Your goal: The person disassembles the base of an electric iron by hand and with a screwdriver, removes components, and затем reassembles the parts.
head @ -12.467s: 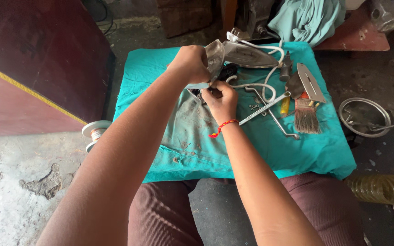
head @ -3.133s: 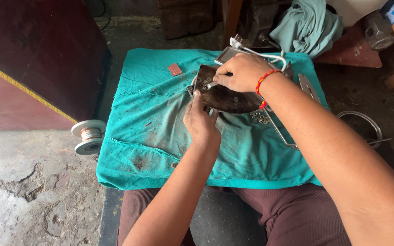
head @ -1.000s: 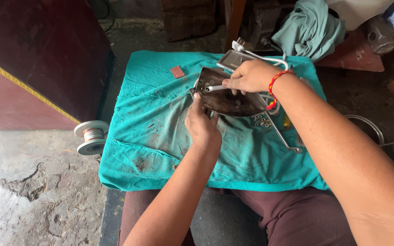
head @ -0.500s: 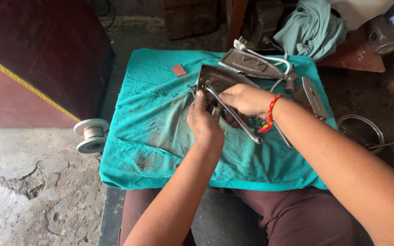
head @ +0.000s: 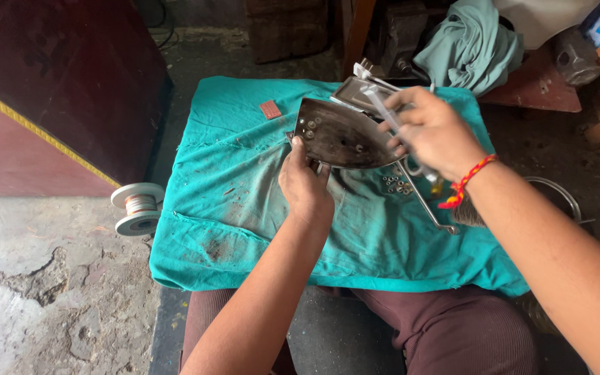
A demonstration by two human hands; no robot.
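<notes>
My left hand (head: 305, 186) grips the near edge of a dark, iron-shaped metal sole plate (head: 342, 135), holding it tilted up off the teal cloth (head: 244, 187). My right hand (head: 433, 130), with a red thread at the wrist, is at the plate's right tip and holds a thin, clear syringe-like tube (head: 381, 104) between its fingers. Several small screws (head: 396, 184) lie on the cloth under the plate. A bent metal rod (head: 428, 205) lies beside them.
A small reddish piece (head: 270, 109) lies on the cloth's far left. A spool of wire (head: 137, 207) stands on the cracked floor at the left. A dark red cabinet (head: 50, 83) is at the far left. Green fabric (head: 473, 45) and clutter sit behind; a metal ring (head: 567, 198) lies at the right.
My right hand has moved up and right from the plate's middle to its tip, now holding the thin tube. The plate is tilted up more. My left hand stays on its near edge.
</notes>
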